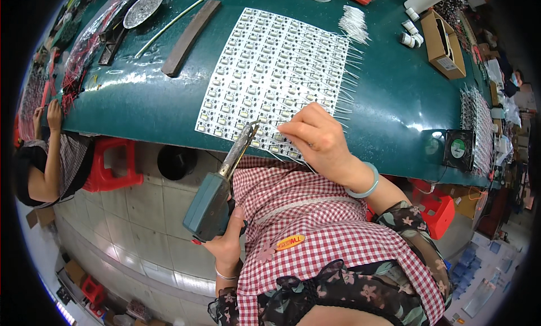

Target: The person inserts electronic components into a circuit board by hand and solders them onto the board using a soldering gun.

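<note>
My left hand (226, 241) is closed round the handle of a blue-grey soldering gun (208, 205). Its metal tip slants up to the near edge of a white circuit board panel (239, 67), which carries rows of small square components. Fingertips of my right hand (318, 135) are pinched together just above the panel, beside the tip. A thin white wire seems to be between them, though the fingers partly hide it. Along the panel's right side, many thin white wires (345, 95) stick out past the edge.
Beyond the panel lies a bundle of white wires (354, 24). Left of it are a dark bar (191, 38) and a metal dish (143, 9). At right stand a cardboard box (442, 47) and a black fan-like device (459, 148). Another person's arm (52, 151) reaches in at far left.
</note>
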A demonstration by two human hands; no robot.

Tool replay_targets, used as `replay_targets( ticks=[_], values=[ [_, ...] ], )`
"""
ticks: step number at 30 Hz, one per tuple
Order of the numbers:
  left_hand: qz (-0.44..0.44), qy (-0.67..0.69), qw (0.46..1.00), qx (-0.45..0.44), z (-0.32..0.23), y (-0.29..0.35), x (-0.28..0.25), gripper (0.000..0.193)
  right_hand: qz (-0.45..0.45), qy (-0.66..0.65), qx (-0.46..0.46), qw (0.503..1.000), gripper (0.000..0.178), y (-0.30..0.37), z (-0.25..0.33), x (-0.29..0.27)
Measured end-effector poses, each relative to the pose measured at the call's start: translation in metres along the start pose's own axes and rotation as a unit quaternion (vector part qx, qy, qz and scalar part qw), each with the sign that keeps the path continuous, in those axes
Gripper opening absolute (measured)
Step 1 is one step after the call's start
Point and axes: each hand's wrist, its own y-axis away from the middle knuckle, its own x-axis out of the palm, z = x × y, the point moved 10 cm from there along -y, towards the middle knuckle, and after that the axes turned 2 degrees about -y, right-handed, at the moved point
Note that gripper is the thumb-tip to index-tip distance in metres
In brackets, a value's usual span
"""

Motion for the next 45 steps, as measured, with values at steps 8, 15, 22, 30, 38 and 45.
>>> replay_targets(
  ticks=[8, 15, 22, 30, 38, 45],
  values=[
    [0.009, -0.062, 0.998, -0.015, 0.000, 0.004, -0.004, 0.031, 0.014, 0.007, -0.003, 1.000, 0.019, 0.010, -0.010, 0.020],
    [-0.001, -0.109, 0.994, 0.030, -0.005, 0.004, -0.003, 0.025, 0.036, 0.029, -0.018, 0.999, 0.023, 0.008, -0.005, 0.023],
    [0.013, -0.155, 0.986, 0.068, -0.007, 0.003, 0.000, 0.024, 0.038, 0.037, -0.017, 0.998, 0.023, 0.009, -0.005, 0.023],
    [0.014, -0.165, 0.983, 0.074, -0.010, 0.002, 0.003, 0.023, 0.044, 0.053, -0.032, 0.997, 0.025, 0.012, -0.004, 0.026],
    [0.033, -0.186, 0.977, 0.095, -0.016, 0.002, 0.007, 0.020, 0.051, 0.049, -0.037, 0.997, 0.025, 0.012, -0.002, 0.027],
    [0.079, -0.262, 0.953, 0.129, -0.030, 0.000, 0.020, 0.016, 0.062, 0.053, -0.041, 0.996, 0.023, 0.012, -0.002, 0.027]
  ],
)
